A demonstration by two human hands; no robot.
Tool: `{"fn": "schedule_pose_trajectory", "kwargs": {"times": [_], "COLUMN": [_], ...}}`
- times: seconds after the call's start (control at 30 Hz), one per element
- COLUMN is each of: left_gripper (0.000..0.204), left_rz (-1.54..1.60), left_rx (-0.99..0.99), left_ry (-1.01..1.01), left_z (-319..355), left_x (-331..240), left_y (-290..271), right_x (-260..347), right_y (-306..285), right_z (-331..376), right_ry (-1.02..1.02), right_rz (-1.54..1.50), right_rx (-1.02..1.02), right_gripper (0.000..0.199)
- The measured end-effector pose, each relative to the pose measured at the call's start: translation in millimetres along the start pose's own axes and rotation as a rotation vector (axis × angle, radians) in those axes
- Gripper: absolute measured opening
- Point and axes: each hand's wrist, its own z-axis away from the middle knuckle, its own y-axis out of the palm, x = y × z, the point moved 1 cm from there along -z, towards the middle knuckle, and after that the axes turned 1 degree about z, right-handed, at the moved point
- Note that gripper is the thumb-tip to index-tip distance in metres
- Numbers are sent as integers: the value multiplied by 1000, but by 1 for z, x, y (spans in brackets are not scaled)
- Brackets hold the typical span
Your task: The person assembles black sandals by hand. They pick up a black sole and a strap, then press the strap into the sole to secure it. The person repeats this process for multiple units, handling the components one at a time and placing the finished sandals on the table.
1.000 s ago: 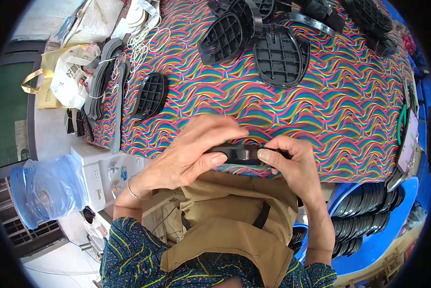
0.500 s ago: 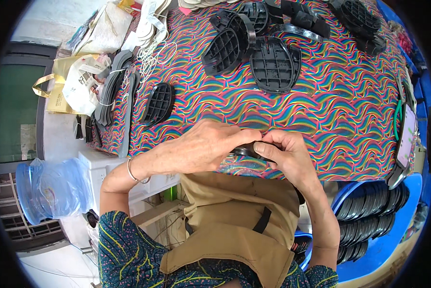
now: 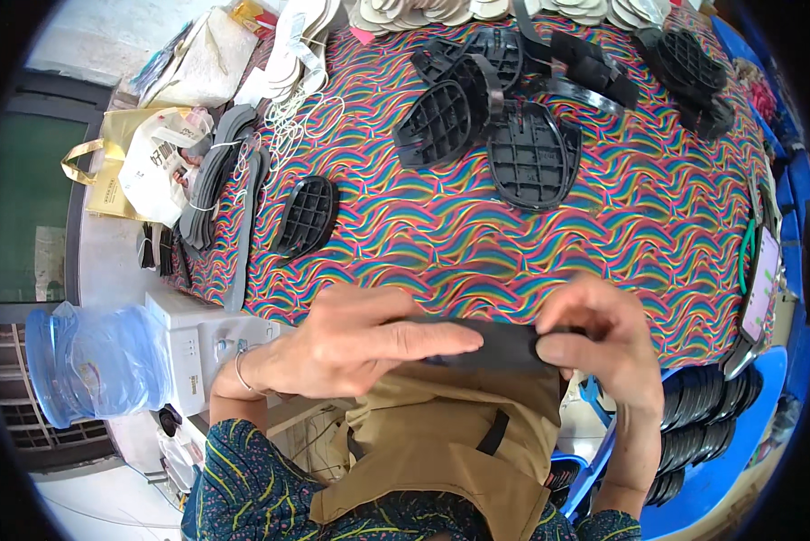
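Observation:
A smooth, dark flat strip (image 3: 513,347) is stretched between my two hands at the table's near edge, just above my tan apron. At the strip's right end, my right hand (image 3: 603,334) pinches it between thumb and fingers. My left hand (image 3: 355,343) is at the other end, its index finger laid straight along the strip; the thumb is hidden and the hand is slightly blurred. Beyond my left hand lies a single black grid-patterned sole piece (image 3: 306,216). Farther off are several more black sole pieces (image 3: 533,158), some with curved bands around them.
Grey strips tied in a bundle (image 3: 217,171) and white string (image 3: 306,126) lie at the left, near a white bag (image 3: 157,167). Pale flat insole shapes (image 3: 405,13) line the far edge. A phone (image 3: 761,279) is at the right, above a blue tub (image 3: 739,451) of black pieces.
The hands have moved nearer to me and farther apart. The black piece between them, curved and mostly covered before, now shows as a flat strip.

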Motion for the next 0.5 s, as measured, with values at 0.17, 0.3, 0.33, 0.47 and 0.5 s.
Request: {"fn": "schedule_pose_trajectory", "kwargs": {"times": [0.17,0.3,0.33,0.47,0.5], "left_gripper": [31,27,27,31,32], "left_rz": [276,394,402,627,646], "left_rx": [-142,-269,-301,-328,-377], "left_ry": [-87,-259,-286,-311,-313], "left_z": [5,15,17,28,28], "left_x": [3,-4,-5,-6,-7], "left_y": [-4,2,3,11,14], "right_x": [3,-9,-13,-28,-31], "right_y": [1,-5,-5,7,11], "right_z": [7,16,18,27,28], "right_ry": [-132,-158,-178,-200,-212], "right_rz": [-42,-96,-95,-179,-200], "right_rx": [-55,-124,-145,-198,-209], "right_gripper": [18,14,14,14,16]}}
